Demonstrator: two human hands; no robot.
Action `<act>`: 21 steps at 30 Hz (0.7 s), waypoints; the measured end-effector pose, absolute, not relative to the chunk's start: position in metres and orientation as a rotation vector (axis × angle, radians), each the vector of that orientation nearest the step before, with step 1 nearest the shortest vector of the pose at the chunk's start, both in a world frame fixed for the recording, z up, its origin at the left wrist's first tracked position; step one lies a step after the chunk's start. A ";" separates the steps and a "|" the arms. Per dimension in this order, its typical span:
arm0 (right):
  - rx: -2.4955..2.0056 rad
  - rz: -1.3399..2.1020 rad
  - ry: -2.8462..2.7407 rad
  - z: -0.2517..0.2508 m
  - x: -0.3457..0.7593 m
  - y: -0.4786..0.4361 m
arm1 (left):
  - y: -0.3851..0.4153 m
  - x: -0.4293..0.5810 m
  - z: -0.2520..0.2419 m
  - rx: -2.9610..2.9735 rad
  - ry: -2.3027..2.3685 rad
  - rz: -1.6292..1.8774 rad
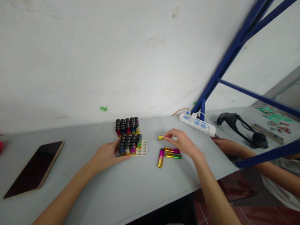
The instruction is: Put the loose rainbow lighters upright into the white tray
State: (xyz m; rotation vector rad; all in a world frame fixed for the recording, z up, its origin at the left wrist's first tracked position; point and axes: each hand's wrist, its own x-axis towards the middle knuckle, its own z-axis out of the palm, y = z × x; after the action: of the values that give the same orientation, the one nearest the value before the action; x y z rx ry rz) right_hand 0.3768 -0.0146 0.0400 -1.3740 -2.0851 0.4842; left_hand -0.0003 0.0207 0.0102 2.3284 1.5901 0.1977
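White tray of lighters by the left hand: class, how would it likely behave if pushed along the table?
The tray looks rigid, so it should slide flat on the smooth table. Its upright lighters sit in sockets, so they probably won't topple. Mostly full, likely hefty.

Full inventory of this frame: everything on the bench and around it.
tray: 1, white, table centre, partly filled with dark-capped lighters
lighter block: 1, multicolour, behind the tray
loose lighters: 3, gold-pink, lying right of the tray
yellow lighter: 1, pinched in the right hand
phone: 1, dark, table left
power strip: 1, white, by the wall
strapped device: 1, black, right table
frame: blue, right side
table: grey
co-worker's arm: 1, right edge
left hand: against the tray's near-left corner
right hand: holds the yellow lighter
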 end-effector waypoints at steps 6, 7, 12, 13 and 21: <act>-1.615 0.362 -1.921 0.009 0.459 -0.065 | 0.021 -0.001 0.007 2.311 1.569 0.240; -1.635 0.362 -1.901 0.001 0.466 -0.070 | 0.021 -0.001 0.008 2.304 1.567 0.251; -1.652 0.392 -1.860 -0.018 0.478 -0.075 | 0.018 0.002 0.013 2.286 1.567 0.210; -1.650 0.414 -1.824 -0.017 0.477 -0.072 | 0.018 0.002 0.014 2.284 1.566 0.211; -1.410 0.649 -1.374 0.016 0.434 -0.023 | 0.016 0.002 0.015 2.263 1.514 0.233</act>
State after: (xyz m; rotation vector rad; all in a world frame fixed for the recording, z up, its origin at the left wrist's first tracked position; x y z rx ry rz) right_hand 0.4339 -0.0232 0.0159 -1.4103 -1.3738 0.6489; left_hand 0.0016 0.0160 0.0151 2.2627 1.5143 0.2328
